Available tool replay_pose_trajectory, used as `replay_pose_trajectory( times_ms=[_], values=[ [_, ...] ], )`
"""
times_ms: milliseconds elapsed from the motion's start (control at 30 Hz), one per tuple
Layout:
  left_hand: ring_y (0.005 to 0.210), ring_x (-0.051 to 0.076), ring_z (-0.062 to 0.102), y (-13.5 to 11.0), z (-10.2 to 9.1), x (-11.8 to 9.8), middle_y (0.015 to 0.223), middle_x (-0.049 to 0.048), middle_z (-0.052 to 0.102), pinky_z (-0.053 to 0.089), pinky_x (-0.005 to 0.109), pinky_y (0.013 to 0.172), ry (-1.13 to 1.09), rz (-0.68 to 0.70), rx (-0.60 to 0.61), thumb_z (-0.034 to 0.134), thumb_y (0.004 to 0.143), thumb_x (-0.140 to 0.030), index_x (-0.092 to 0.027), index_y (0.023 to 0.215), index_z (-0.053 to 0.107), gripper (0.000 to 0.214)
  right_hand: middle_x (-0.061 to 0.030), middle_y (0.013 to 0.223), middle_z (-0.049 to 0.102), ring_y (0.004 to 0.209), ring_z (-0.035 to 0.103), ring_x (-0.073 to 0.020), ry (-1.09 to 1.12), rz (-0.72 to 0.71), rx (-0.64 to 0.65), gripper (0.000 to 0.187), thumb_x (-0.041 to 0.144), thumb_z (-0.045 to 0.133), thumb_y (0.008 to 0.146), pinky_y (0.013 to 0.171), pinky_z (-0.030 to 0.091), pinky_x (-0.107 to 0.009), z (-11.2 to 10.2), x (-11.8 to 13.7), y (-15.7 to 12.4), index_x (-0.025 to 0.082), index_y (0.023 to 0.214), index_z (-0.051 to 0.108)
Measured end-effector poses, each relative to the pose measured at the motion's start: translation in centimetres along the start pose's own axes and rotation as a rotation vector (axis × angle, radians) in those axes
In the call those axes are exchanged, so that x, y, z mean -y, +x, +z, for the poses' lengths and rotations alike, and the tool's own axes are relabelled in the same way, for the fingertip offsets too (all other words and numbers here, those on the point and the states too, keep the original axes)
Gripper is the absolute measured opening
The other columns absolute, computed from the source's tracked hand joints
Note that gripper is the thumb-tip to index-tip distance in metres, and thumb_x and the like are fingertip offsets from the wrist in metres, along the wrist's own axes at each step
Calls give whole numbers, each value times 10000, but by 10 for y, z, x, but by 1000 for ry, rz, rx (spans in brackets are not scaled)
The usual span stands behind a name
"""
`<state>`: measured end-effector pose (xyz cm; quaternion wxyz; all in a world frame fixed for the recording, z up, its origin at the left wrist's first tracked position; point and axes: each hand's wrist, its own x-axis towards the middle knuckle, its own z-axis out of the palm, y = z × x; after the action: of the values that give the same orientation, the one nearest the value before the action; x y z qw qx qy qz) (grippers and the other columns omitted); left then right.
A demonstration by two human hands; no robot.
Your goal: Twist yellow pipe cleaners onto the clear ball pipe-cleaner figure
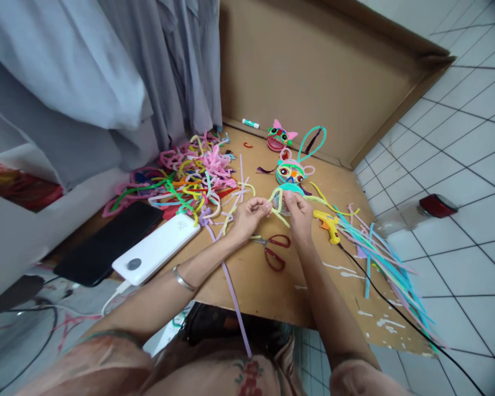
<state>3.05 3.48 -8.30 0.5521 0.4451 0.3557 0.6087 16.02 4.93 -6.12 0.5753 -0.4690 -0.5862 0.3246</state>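
Left hand (251,216) and right hand (298,213) are pinching a bent pale-yellow pipe cleaner (280,201) (apparently one piece), which is lying between them, its lower leg slanting nearward beside the right hand.

No txt, brand, no. or sign legible for sure. Wht pwr bank (159,248): faint grey marks nr far end, poss. digits, too blurry to read. Grn/wht tube (251,124) by cardboard wall (309,71): any lettering too sm. to make out.
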Motion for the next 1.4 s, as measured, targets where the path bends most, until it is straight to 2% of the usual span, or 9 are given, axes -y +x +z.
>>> replay_pose_trajectory(
  times_ms=[133, 300, 467, 667, 933, 1200, 1400],
  values=[
    [529, 74, 477, 1, -2, -5, 580, -15, 582, 385, 216, 552, -6, -15, 25, 751, 639, -533, -135, 665, 611, 422, 29, 603, 489, 598, 414, -106, 94, 95, 37, 366, 518, 674, 713, 593, 368, -256, 9, 11, 3, 183, 600, 578],
    [537, 75, 493, 5, -6, -6, 577, -16, 583, 401, 216, 565, -26, -26, 26, 763, 622, -530, -132, 665, 618, 425, 26, 605, 511, 565, 415, -98, 151, 227, 114, 379, 554, 672, 680, 554, 347, -252, 11, 14, 7, 183, 639, 607],
    [541, 83, 529, 4, -5, -5, 590, -8, 616, 434, 225, 590, -40, -52, 21, 786, 598, -513, -131, 717, 636, 427, 57, 499, 402, 487, 322, -83, 75, 197, 96, 360, 539, 706, 644, 494, 269, -254, 3, 14, 17, 186, 655, 639],
    [571, 91, 586, 5, -4, -2, 630, -14, 655, 479, 228, 629, -92, -27, -19, 818, 577, -457, -137, 899, 684, 473, 66, 469, 413, 457, 320, -78, 81, 163, -6, 286, 455, 711, 630, 477, 266, -248, 11, 16, 18, 178, 650, 644],
    [661, 159, 641, 1, -2, -6, 730, 63, 736, 518, 280, 665, 88, 72, -39, 793, 624, -413, -146, 787, 763, 314, 36, 551, 503, 510, 401, -95, 155, 126, -47, 243, 425, 693, 662, 503, 341, -249, 15, 1, 15, 194, 648, 621],
    [685, 174, 649, -2, -1, -12, 732, 66, 739, 523, 290, 680, 115, 100, -6, 805, 613, -400, -156, 745, 762, 281, 31, 586, 521, 547, 428, -98, 256, 91, -86, 213, 362, 724, 640, 544, 374, -261, 20, 6, 12, 191, 608, 602],
    [654, 148, 619, 2, -3, -5, 715, 52, 726, 499, 261, 644, 96, 101, -50, 777, 650, -436, -148, 813, 768, 331, 32, 595, 528, 534, 445, -93, 223, 165, 14, 305, 487, 693, 685, 537, 397, -255, 14, 7, 13, 188, 706, 637]
  ],
)
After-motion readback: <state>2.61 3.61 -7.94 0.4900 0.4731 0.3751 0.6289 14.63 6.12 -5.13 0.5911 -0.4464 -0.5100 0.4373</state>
